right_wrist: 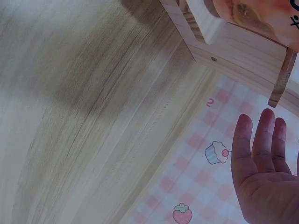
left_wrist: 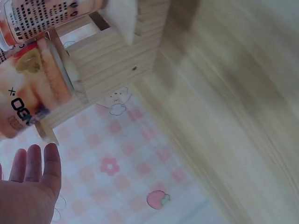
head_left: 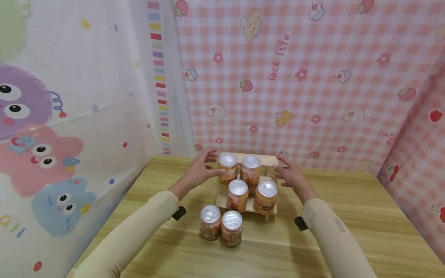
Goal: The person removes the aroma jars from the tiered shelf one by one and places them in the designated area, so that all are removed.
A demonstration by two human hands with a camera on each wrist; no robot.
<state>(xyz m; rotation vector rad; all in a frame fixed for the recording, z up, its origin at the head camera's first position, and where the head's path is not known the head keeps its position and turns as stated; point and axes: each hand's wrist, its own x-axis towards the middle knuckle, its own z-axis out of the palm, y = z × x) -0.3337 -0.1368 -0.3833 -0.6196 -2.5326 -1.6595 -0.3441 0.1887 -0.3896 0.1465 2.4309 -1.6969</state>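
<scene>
A small two-step wooden rack (head_left: 267,160) bears orange-labelled cans with silver lids. Two cans, one left (head_left: 227,175) and one right (head_left: 251,175), are on the upper step. On the lower step are another pair, a left can (head_left: 238,200) and a right can (head_left: 266,200). My left hand (head_left: 199,170) is beside the upper left can, thumb overlapping its side in the head view; its fingers (left_wrist: 51,170) extend loosely by the rack's end in the left wrist view. My right hand (head_left: 293,179) reaches to the upper board's right end, fingers (right_wrist: 264,135) extended and holding nothing.
Two more cans, one left (head_left: 210,227) and one right (head_left: 232,233), stand side by side on the wooden table (head_left: 271,258) in front of the rack. A pink checked cloth (head_left: 299,96) hangs behind the table, and a white cartoon cloth (head_left: 104,131) hangs at the left.
</scene>
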